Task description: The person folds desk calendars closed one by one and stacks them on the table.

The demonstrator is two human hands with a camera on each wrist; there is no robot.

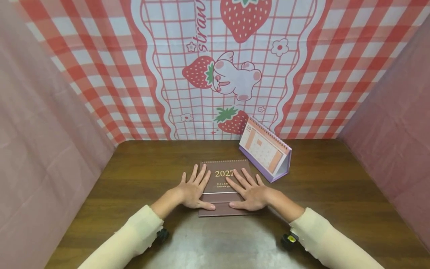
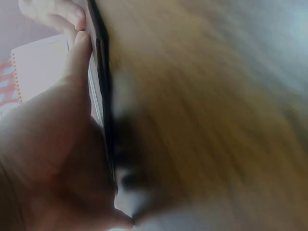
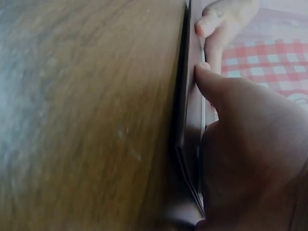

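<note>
A brown desk calendar [image 1: 220,198] marked 2027 in gold lies flat on the table, its wire-bound edge facing away. My left hand [image 1: 193,190] rests on its left side, fingers straight and spread. On its right side lies my right hand [image 1: 251,192], also with fingers spread, covering part of the print. The thumbs point toward each other and stay apart. Both wrist views show the calendar's thin edge [image 3: 192,110] close up, with the left thumb [image 2: 79,57] and the right thumb [image 3: 209,84] on its cover.
A second desk calendar [image 1: 265,149], purple-based with an orange and white page, stands propped behind the right hand. The wooden table [image 1: 154,164] meets a strawberry-print cloth [image 1: 231,119] at the back. Pink curtains [image 1: 50,130] hang on both sides.
</note>
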